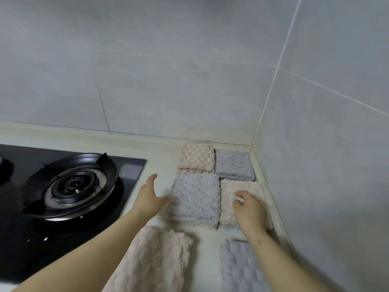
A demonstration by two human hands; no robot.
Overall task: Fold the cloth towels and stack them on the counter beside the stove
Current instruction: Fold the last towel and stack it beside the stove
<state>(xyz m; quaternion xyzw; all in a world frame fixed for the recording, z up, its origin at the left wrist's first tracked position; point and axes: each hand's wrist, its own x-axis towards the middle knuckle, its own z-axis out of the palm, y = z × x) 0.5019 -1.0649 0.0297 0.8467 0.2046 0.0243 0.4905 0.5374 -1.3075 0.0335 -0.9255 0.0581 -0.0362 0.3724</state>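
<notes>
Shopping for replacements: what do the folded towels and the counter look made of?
The folded towels look like plush microfibre or coral fleece, matte, going by the deep bubbly pile. The counter seems smooth cream stone or composite, faintly glossy; which one is unclear.

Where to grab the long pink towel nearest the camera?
Likely its far short edge: the pink towel lies flat as a long strip, that end free on the counter. Come from above, pinching both far corners; near end is out of frame.
</notes>
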